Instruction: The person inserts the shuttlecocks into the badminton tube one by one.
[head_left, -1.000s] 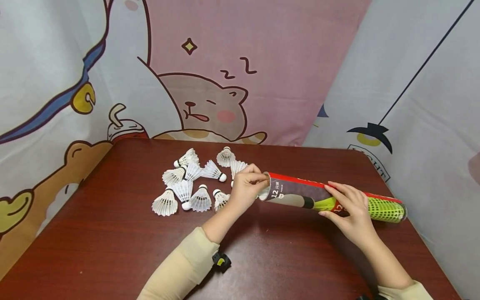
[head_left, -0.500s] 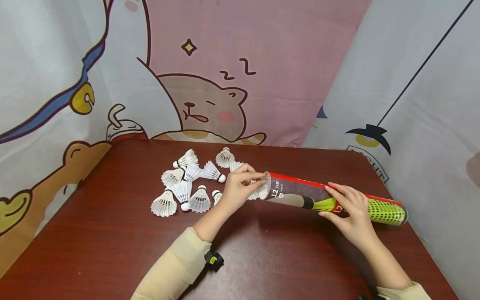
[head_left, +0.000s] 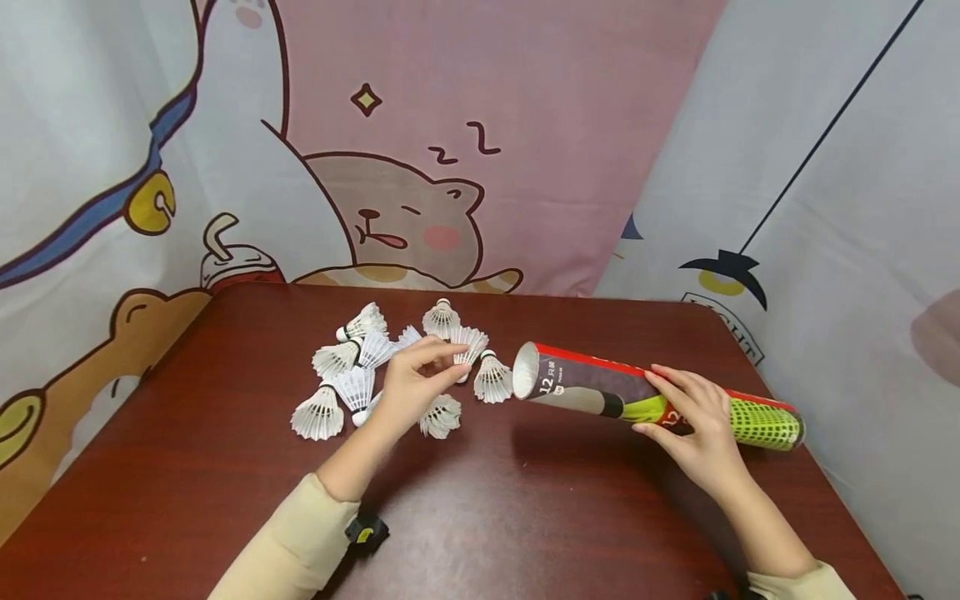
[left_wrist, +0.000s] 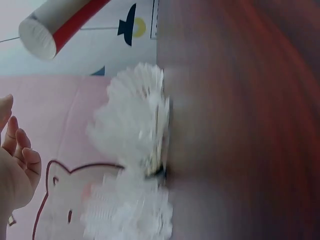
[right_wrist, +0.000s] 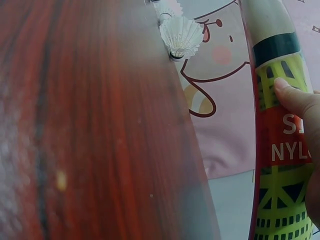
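Note:
My right hand [head_left: 693, 421] grips a long shuttlecock tube [head_left: 581, 383], thumb on the near side and fingers over the top. The tube is tilted above the table, its round mouth facing left. In the right wrist view the thumb lies across the tube's green and red print [right_wrist: 282, 135]. My left hand [head_left: 412, 383] hovers over the white shuttlecocks, fingers loosely bent with nothing between them; the left wrist view also shows this hand [left_wrist: 17, 170] holding nothing. Nearest the tube's mouth lies a shuttlecock [head_left: 492, 379]; another [head_left: 441, 415] is partly hidden behind the left hand.
Several more shuttlecocks lie in a loose cluster, among them one at the left [head_left: 318, 414] and one at the back [head_left: 441, 318]. The dark red wooden table [head_left: 480, 517] ends at a cartoon-printed curtain [head_left: 570, 167] behind and at the sides.
My left hand has drawn away from the tube's mouth and moved left over the shuttlecocks. My right hand keeps its grip on the tube. The head view has shifted slightly.

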